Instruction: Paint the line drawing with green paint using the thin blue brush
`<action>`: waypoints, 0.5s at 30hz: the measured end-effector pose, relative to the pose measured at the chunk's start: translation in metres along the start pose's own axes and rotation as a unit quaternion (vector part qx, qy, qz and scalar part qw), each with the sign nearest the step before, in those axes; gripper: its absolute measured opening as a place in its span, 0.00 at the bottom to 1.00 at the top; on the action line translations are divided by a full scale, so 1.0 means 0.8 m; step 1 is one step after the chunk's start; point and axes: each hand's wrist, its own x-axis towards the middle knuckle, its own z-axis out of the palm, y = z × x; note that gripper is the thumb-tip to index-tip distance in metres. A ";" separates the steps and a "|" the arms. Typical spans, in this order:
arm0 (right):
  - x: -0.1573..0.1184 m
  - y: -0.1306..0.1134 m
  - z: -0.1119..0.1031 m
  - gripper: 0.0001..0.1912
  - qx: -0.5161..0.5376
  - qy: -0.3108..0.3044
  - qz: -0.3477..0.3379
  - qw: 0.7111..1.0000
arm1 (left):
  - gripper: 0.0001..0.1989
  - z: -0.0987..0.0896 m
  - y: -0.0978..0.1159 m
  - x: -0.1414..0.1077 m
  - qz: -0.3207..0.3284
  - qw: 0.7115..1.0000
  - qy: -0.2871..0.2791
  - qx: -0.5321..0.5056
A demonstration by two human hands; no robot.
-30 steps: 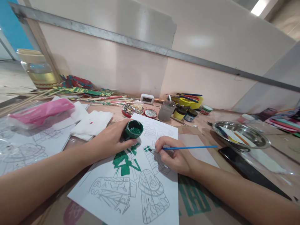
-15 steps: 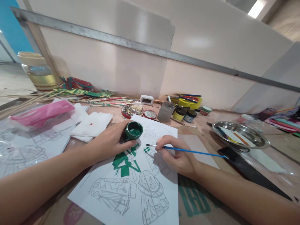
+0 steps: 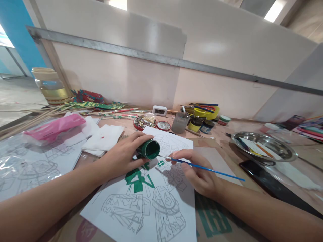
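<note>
The left hand [image 3: 123, 156] was clamped around a green paint jar [image 3: 148, 149], tilted so that its open mouth faced the right hand [image 3: 202, 174]. That hand had its thumb and fingers closed on a thin blue brush [image 3: 207, 168], whose tip was at the jar's rim; whether it touched the rim could not be told. The two hands were apart, the jar and the brush tip between them, above a white sheet [image 3: 186, 201] of pencil drawings. The sheet lay at the near edge of the surface [image 3: 117, 122], over brown cardboard [image 3: 214, 215]. One drawing was partly filled with green, and another, just below the brush tip, bore a few small green patches. Along the far edge stood a white clock [image 3: 159, 110], a cup of cloudy water [image 3: 180, 122], a yellow paint jar [image 3: 195, 124] and a dark blue jar [image 3: 207, 126], with a round tray of beads [image 3: 141, 123] in front of the clock. Towards the far left corner were a large glass jar [image 3: 51, 90] of yellowish liquid and a bundle of thin sticks [image 3: 37, 117]. A pink packet [image 3: 55, 127] and folded white tissues [image 3: 103, 137] lay nearer, left of the sheet. Towards the right edge sat a metal bowl [image 3: 290, 151] holding an orange stick, with a flat black object [image 3: 272, 185] beside it.
</note>
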 end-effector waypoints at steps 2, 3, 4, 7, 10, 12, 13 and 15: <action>0.001 0.001 0.002 0.11 -0.013 0.012 -0.006 1.000 | 0.30 0.000 0.000 0.000 0.006 1.000 -0.002 0.001; 0.002 0.002 0.003 0.11 -0.019 0.013 -0.015 1.000 | 0.30 -0.001 0.000 0.000 0.008 1.000 -0.001 0.000; 0.003 0.002 0.004 0.11 -0.024 0.010 -0.024 0.999 | 0.30 -0.001 0.000 -0.001 0.010 1.000 0.000 -0.001; 0.006 0.004 0.004 0.12 -0.045 -0.002 -0.045 0.998 | 0.30 -0.001 -0.001 -0.001 0.014 1.000 0.001 -0.004; 0.006 0.006 0.004 0.11 -0.061 -0.008 -0.038 0.997 | 0.30 0.001 -0.002 -0.002 0.016 1.000 0.001 -0.001; 0.006 0.006 0.004 0.11 -0.065 -0.013 -0.028 0.997 | 0.31 0.002 -0.003 -0.002 0.019 1.000 0.002 0.002; 0.006 0.007 0.004 0.10 -0.066 -0.016 -0.026 0.997 | 0.31 0.002 -0.004 -0.002 0.021 1.000 0.002 0.003; 0.006 0.007 0.005 0.10 -0.067 -0.020 -0.022 0.997 | 0.30 0.003 -0.005 -0.001 0.027 1.000 0.004 0.004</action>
